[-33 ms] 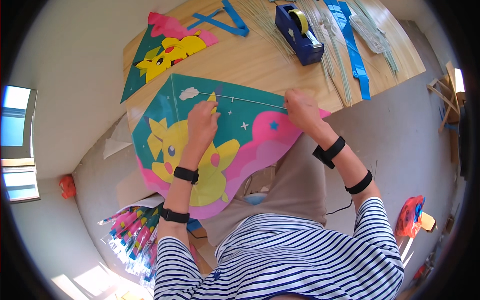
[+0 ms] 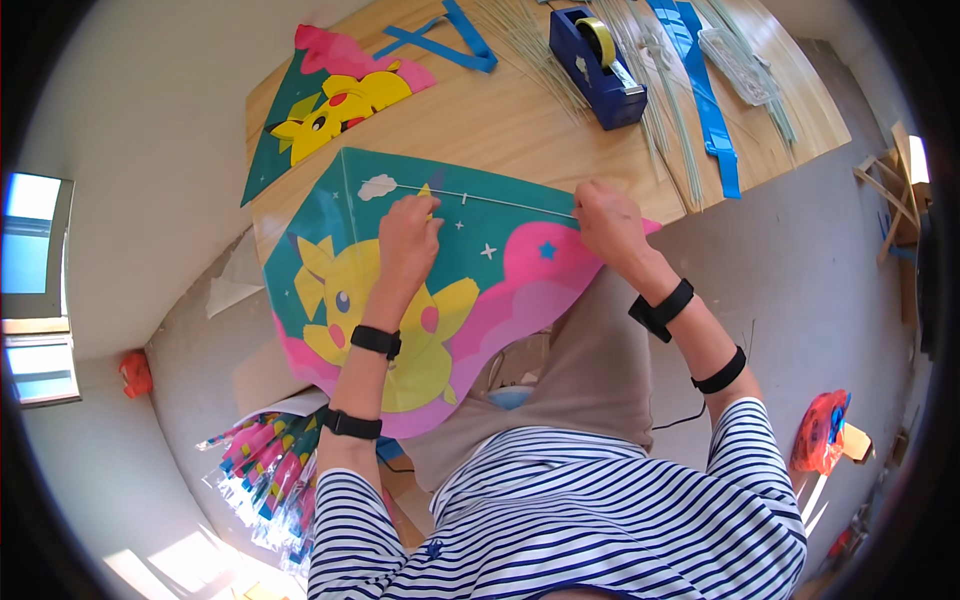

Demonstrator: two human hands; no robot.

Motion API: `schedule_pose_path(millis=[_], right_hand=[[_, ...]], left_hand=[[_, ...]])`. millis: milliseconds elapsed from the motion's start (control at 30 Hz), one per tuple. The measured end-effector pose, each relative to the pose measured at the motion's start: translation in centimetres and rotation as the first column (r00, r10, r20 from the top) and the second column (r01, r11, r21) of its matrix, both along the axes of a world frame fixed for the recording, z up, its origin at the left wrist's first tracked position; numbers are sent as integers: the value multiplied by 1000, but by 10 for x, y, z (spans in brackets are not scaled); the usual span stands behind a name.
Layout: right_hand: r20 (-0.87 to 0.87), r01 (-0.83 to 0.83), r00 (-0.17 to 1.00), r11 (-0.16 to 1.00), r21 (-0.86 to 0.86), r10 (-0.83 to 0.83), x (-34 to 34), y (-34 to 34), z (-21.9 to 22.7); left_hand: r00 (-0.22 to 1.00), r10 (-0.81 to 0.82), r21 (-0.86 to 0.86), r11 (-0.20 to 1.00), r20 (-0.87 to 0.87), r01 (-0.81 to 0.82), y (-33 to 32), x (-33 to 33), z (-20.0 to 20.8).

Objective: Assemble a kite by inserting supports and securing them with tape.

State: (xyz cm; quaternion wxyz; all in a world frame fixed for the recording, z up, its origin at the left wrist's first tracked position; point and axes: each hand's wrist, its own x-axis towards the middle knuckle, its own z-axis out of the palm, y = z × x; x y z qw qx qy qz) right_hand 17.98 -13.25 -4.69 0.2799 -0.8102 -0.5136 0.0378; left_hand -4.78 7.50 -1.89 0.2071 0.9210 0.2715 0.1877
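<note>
A thin sheet kite (image 2: 350, 280), green and pink with a yellow cartoon creature, lies over my lap and the near edge of the table. Along its upper right part runs a thin pale rod (image 2: 510, 204), straight from the white cloud print to my right hand. My right hand (image 2: 610, 222) pinches that rod's far end near the kite's pink right corner. Curled fingers of my left hand (image 2: 408, 240) sit at the rod, over the creature's ear; what they grip is hidden beneath them.
On the wooden table (image 2: 480, 120) lie a folded kite sheet (image 2: 345, 105), blue strips (image 2: 440, 40), several thin rods (image 2: 680, 130) and a blue tape dispenser (image 2: 600, 75). Packed kites (image 2: 270, 460) in clear wrap stand at the lower left. A red bag (image 2: 820, 435) rests at the right.
Both hands have shifted very slightly to the right, the left one also a little up toward the rod. The kite and rod stay in place.
</note>
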Motion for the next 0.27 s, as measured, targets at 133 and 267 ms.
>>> schedule_pose_path(millis=[133,267], right_hand=[[51,119,992,993,-3,-119,-10,-37,13],[59,257,964,966,18,-258,-7,-60,7]], left_hand=[[999,22,82,996,-33,-19,3,38,-11],[993,43,88,996,-107,-33,0,59,-20]])
